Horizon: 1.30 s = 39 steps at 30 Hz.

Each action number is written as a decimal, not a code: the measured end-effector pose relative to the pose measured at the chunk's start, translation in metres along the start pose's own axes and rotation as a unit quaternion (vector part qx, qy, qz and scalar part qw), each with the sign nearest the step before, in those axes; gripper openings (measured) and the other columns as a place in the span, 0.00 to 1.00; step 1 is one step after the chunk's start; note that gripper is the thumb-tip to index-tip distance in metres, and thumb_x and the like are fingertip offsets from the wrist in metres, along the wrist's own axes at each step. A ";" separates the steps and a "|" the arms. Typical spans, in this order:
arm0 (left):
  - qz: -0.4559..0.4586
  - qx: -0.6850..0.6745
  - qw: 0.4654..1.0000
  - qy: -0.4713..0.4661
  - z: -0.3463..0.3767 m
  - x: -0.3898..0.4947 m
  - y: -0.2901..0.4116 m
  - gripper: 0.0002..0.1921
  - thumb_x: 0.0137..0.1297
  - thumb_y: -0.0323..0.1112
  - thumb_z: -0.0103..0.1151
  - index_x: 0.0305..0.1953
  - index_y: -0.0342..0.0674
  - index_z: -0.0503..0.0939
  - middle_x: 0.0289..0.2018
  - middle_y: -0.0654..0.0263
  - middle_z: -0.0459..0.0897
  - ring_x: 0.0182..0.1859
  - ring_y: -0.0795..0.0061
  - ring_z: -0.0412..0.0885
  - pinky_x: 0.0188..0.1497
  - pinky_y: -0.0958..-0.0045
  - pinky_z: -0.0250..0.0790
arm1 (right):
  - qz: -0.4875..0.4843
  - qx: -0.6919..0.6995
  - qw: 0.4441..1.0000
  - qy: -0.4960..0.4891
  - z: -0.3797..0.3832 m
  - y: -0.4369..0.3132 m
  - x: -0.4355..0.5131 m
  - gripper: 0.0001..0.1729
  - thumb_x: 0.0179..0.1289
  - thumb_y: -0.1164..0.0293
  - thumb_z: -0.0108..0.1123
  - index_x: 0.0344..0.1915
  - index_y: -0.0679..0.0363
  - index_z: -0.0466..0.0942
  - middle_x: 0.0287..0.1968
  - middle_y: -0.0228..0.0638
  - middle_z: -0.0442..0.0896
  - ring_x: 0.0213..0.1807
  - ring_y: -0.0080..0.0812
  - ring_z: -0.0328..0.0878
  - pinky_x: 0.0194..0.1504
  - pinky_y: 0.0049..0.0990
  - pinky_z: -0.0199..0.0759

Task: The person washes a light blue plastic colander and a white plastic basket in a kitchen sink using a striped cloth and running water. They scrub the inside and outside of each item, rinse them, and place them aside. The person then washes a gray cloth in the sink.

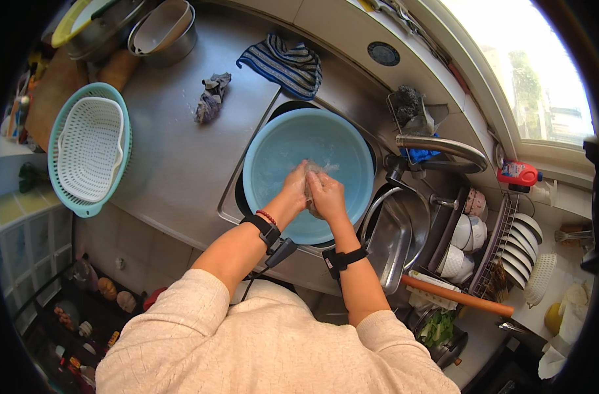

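A light-blue plastic basin (254, 147) sits in the left sink bowl, with clear water inside. Over its middle, my left hand (294, 187) and my right hand (327, 195) come together around a wet, greyish, crumpled thing that looks like a cloth (310, 184). Both hands squeeze it from its two sides, and much of it is hidden by my fingers. Behind the basin, a blue-and-grey striped cloth (284, 64) lies bunched on the counter. A crumpled grey rag (213, 97) rests farther left on the steel.
The faucet (442, 144) arches right of the basin, beside a second bowl holding steel pans (389, 241). A dish rack (491, 248) with plates and bowls stands farther right. A white colander (90, 147) nests in a green basket (56, 129) at the left counter edge.
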State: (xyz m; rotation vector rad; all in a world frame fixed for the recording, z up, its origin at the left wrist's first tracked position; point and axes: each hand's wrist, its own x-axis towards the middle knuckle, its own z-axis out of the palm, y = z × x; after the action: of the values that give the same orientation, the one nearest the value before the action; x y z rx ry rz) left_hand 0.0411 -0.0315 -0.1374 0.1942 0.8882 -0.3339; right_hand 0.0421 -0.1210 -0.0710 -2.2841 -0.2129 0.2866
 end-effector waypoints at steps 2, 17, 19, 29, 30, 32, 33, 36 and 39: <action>0.013 0.024 1.000 0.001 0.001 -0.002 -0.002 0.16 0.75 0.48 0.44 0.46 0.42 0.75 0.37 0.61 0.82 0.40 0.64 0.82 0.43 0.59 0.78 | 0.009 -0.015 0.998 0.062 0.007 0.001 0.004 0.19 0.65 0.59 0.59 0.29 0.66 0.79 0.25 0.51 0.80 0.25 0.50 0.76 0.31 0.39 0.69; 0.057 0.453 0.890 0.001 -0.012 -0.080 0.058 0.65 0.45 0.49 0.79 0.75 0.38 0.40 0.68 0.40 0.54 0.68 0.51 0.62 0.69 0.56 0.58 | 0.053 -0.008 0.998 -0.027 -0.096 -0.029 0.013 0.21 0.58 0.64 0.66 0.48 0.64 0.80 0.41 0.44 0.83 0.45 0.37 0.80 0.46 0.32 0.73; 0.142 0.605 0.783 0.024 -0.010 -0.079 0.049 0.66 0.42 0.49 0.80 0.75 0.38 0.42 0.68 0.39 0.54 0.69 0.51 0.59 0.69 0.58 0.58 | -0.010 0.038 0.999 -0.026 -0.104 -0.050 0.003 0.18 0.56 0.70 0.65 0.47 0.64 0.80 0.40 0.44 0.83 0.44 0.37 0.80 0.46 0.30 0.73; 0.299 0.619 0.723 0.067 -0.029 -0.062 0.077 0.11 0.61 0.33 0.50 0.40 0.32 0.75 0.37 0.47 0.81 0.42 0.49 0.79 0.47 0.58 0.69 | -0.191 -0.139 0.961 0.144 -0.148 -0.113 -0.031 0.10 0.61 0.84 0.57 0.42 0.67 0.82 0.40 0.44 0.86 0.42 0.38 0.86 0.45 0.29 0.77; 0.299 0.600 0.737 0.084 -0.029 -0.062 0.078 0.10 0.61 0.33 0.50 0.40 0.33 0.75 0.37 0.49 0.81 0.42 0.51 0.78 0.47 0.59 0.69 | -0.203 -0.139 0.957 0.154 -0.150 -0.118 -0.033 0.11 0.61 0.84 0.57 0.43 0.67 0.82 0.41 0.44 0.86 0.43 0.38 0.86 0.46 0.29 0.77; 0.295 0.561 0.764 0.119 -0.031 -0.061 0.080 0.10 0.61 0.32 0.50 0.40 0.33 0.75 0.36 0.52 0.81 0.42 0.56 0.78 0.47 0.61 0.68 | -0.207 -0.135 0.954 0.168 -0.159 -0.137 -0.037 0.12 0.61 0.85 0.57 0.44 0.67 0.81 0.43 0.44 0.86 0.45 0.39 0.85 0.48 0.29 0.77; 0.268 0.510 0.810 0.107 -0.035 -0.058 0.084 0.10 0.61 0.31 0.50 0.41 0.33 0.75 0.36 0.55 0.80 0.42 0.59 0.77 0.48 0.63 0.67 | -0.214 -0.132 0.949 0.189 -0.166 -0.150 -0.040 0.13 0.59 0.87 0.57 0.44 0.67 0.81 0.43 0.46 0.86 0.45 0.41 0.85 0.49 0.30 0.78; 0.185 0.350 0.916 0.064 -0.052 -0.046 0.092 0.10 0.59 0.28 0.49 0.42 0.34 0.74 0.37 0.65 0.75 0.43 0.70 0.71 0.50 0.70 0.64 | -0.207 -0.066 0.956 0.198 -0.183 -0.165 -0.045 0.13 0.61 0.87 0.57 0.44 0.67 0.82 0.42 0.43 0.87 0.43 0.34 0.85 0.47 0.26 0.76; 0.196 0.276 0.940 0.031 -0.052 -0.048 0.091 0.10 0.59 0.28 0.50 0.42 0.34 0.74 0.38 0.64 0.76 0.43 0.72 0.71 0.48 0.70 0.63 | -0.182 0.066 0.946 0.260 -0.201 -0.183 -0.056 0.07 0.67 0.83 0.55 0.43 0.68 0.80 0.44 0.46 0.86 0.46 0.35 0.85 0.52 0.28 0.75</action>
State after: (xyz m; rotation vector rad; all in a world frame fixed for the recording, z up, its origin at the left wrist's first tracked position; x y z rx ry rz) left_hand 0.0083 0.0786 -0.1294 0.8949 0.7781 -0.1973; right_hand 0.0320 -0.1560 0.2039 -2.0543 -0.3209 -0.4765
